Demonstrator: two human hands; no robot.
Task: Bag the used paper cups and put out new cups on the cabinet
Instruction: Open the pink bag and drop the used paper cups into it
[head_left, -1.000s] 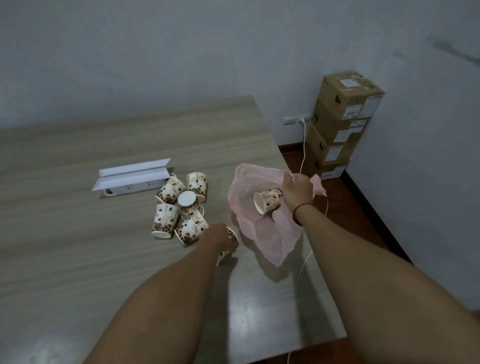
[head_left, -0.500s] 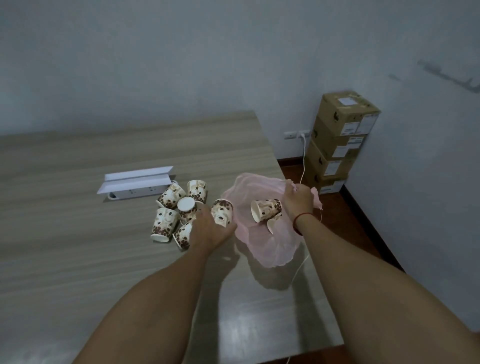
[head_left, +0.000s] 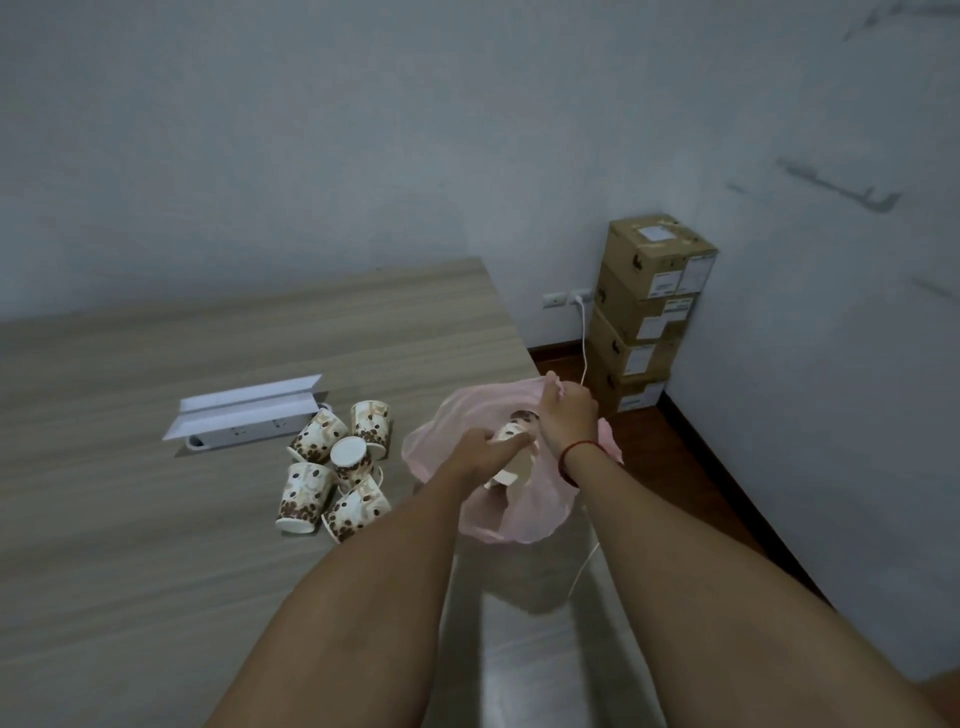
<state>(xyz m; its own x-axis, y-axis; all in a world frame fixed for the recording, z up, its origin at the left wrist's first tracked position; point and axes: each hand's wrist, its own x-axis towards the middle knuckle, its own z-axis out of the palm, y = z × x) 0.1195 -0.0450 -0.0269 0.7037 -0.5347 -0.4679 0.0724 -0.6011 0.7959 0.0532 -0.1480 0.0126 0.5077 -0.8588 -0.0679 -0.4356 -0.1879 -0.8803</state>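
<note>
The bean-patterned white paper cup (head_left: 515, 427) sits in the mouth of the thin pink plastic bag (head_left: 524, 519) at your left hand (head_left: 480, 453), whose finger grip cannot be told, while your right hand (head_left: 569, 415) pinches the bag's rim, five matching cups (head_left: 304, 491) heaped just beside it on the pale wooden table (head_left: 156, 519)

Dim light here, pale grey walls (head_left: 363, 156) meeting in a corner. A wood-grain tabletop (head_left: 130, 545) fills the left. Four cardboard boxes (head_left: 644, 317) stand stacked in that corner on a dark reddish floor (head_left: 675, 478), and a white cable (head_left: 585, 343) is seemingly plugged into the wall socket (head_left: 566, 299).
</note>
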